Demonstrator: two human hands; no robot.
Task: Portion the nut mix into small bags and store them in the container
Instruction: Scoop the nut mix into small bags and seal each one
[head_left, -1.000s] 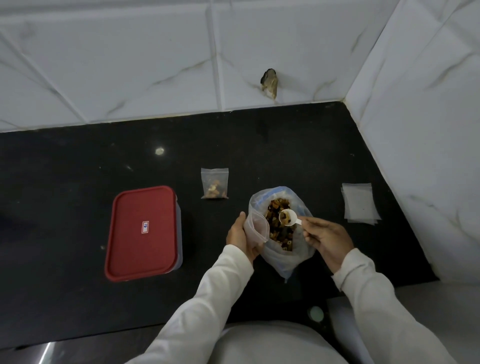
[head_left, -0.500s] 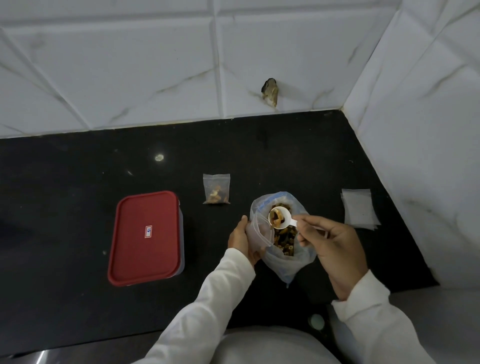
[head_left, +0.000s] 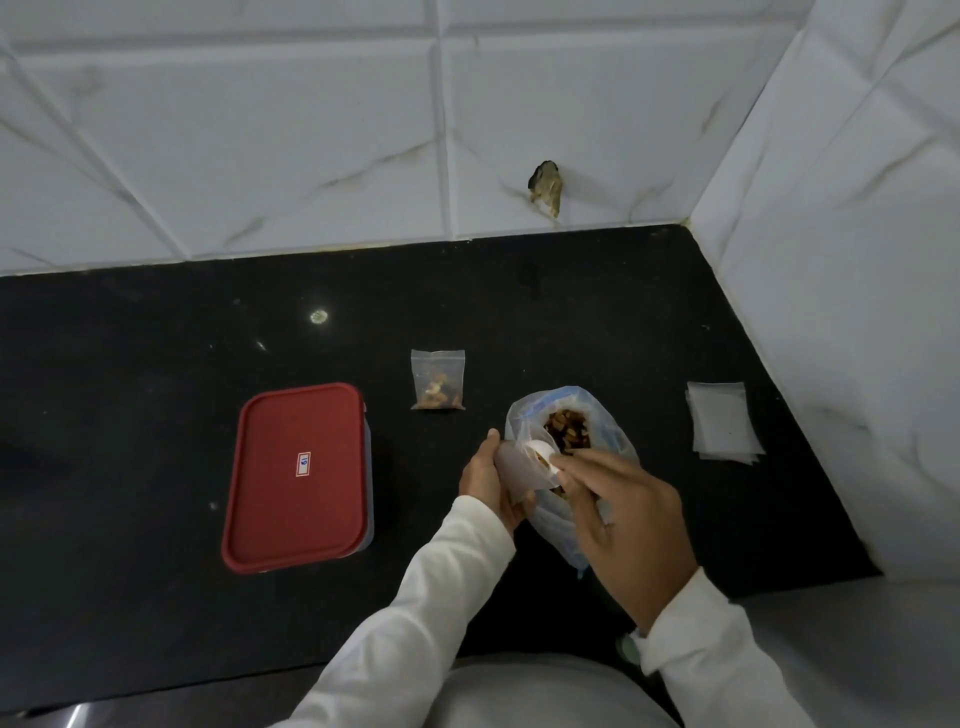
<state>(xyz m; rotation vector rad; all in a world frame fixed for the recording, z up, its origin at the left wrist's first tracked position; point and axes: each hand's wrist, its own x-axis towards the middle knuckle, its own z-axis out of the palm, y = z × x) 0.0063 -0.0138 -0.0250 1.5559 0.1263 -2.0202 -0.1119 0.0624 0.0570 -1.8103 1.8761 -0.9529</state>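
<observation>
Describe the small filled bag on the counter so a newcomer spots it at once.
On the black stone counter, look between the red-lidded rectangular container and the large open plastic bag of nut mix, nearer the white tiled wall. The small clear plastic bag lies there; unlike the stack of empty clear bags at right, it holds brown nuts.

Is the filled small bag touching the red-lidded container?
Apart. The head view shows a strip of black counter between the filled small bag and the container.

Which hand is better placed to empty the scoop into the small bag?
The right hand: it holds the scoop at the small bag, which the left hand grips.
</observation>
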